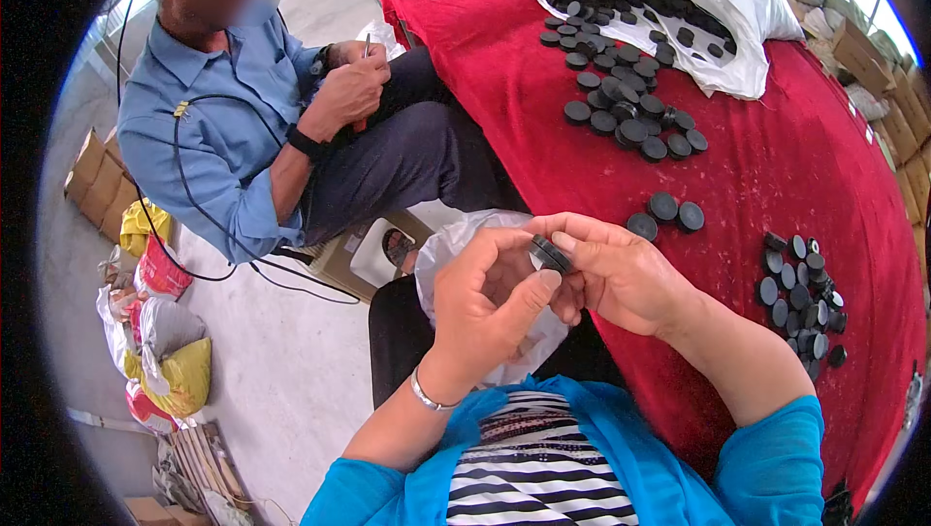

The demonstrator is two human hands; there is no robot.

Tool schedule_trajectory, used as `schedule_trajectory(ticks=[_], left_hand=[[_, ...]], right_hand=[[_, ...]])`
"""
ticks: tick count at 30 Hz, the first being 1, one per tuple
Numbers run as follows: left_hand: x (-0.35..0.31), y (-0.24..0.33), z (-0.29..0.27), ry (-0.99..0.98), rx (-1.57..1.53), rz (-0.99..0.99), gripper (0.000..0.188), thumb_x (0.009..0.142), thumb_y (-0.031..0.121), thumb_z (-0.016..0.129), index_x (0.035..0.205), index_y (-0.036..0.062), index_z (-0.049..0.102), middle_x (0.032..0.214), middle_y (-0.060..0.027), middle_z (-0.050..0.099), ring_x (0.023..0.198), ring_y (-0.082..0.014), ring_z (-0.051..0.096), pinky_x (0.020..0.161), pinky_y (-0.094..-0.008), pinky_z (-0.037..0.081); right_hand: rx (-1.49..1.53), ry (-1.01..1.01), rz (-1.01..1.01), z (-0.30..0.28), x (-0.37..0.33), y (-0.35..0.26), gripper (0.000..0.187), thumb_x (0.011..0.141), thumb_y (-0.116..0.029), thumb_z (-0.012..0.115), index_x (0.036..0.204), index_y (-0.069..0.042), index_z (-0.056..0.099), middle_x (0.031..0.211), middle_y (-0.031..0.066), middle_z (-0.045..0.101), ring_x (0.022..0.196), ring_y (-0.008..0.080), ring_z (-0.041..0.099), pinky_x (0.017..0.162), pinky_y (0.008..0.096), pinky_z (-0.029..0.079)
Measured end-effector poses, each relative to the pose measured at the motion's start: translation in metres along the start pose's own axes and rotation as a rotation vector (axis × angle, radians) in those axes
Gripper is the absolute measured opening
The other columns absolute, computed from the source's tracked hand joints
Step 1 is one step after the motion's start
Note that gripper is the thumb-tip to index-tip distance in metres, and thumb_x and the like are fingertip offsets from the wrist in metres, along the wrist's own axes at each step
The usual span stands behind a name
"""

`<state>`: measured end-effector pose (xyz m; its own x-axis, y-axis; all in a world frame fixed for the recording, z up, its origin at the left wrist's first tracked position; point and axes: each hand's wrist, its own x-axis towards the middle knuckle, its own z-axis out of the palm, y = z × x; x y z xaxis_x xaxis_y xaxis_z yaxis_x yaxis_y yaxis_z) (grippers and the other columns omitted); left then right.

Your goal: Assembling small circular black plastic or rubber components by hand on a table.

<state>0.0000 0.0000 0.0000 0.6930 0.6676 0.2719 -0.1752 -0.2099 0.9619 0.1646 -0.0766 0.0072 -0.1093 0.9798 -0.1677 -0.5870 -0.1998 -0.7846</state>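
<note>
A round black cap point(551, 254) is held up between my two hands, over my lap. My left hand point(485, 298) pinches it from the left with thumb and fingers. From the right, my right hand point(616, 269) grips the same cap with its thumb on the rim. Below them a white plastic bag point(451, 255) lies open on my lap. Just beyond my right hand, three black discs point(663, 206) rest on the red cloth point(756, 158).
A white sack point(722, 2) spills many black discs point(630, 90) across the table's far part. Another pile of discs point(805, 298) lies at the right. On the left a person in a blue shirt point(213, 128) sits holding a small tool. Bags point(184, 376) stand on the floor.
</note>
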Motion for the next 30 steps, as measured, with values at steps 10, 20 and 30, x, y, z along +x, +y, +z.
schedule_trajectory(ticks=[10, 20, 30], left_hand=[[0.002, -0.002, -0.002, 0.062, -0.031, -0.062, 0.022, 0.087, 0.009, 0.063, 0.105, -0.0015, 0.058, 0.078, -0.0031, 0.063, 0.065, -0.0058, 0.057, 0.057, -0.0194, 0.045], [-0.001, -0.009, 0.007, 0.082, -0.026, -0.031, 0.015, 0.092, 0.009, 0.059, 0.104, 0.001, 0.059, 0.077, 0.0, 0.061, 0.061, -0.0038, 0.054, 0.052, -0.0185, 0.043], [0.003, -0.005, 0.0, 0.057, -0.171, -0.241, 0.017, 0.089, 0.007, 0.061, 0.105, 0.0018, 0.056, 0.078, -0.0021, 0.061, 0.059, -0.0056, 0.056, 0.049, -0.0185, 0.043]], right_hand=[[-0.192, 0.061, -0.006, 0.006, -0.003, -0.004, 0.035, 0.1, -0.029, 0.045, 0.126, -0.005, 0.05, 0.084, 0.0047, 0.064, 0.064, 0.0128, 0.062, 0.056, 0.0247, 0.049], [-0.428, 0.144, -0.058, 0.01, -0.004, -0.002, 0.033, 0.097, -0.025, 0.052, 0.123, -0.005, 0.053, 0.082, 0.0008, 0.061, 0.062, 0.005, 0.056, 0.051, 0.0193, 0.045], [-0.598, 0.212, -0.272, 0.01, -0.003, -0.003, 0.035, 0.09, -0.007, 0.06, 0.123, 0.0, 0.05, 0.087, 0.0046, 0.06, 0.068, 0.0072, 0.057, 0.057, 0.0228, 0.048]])
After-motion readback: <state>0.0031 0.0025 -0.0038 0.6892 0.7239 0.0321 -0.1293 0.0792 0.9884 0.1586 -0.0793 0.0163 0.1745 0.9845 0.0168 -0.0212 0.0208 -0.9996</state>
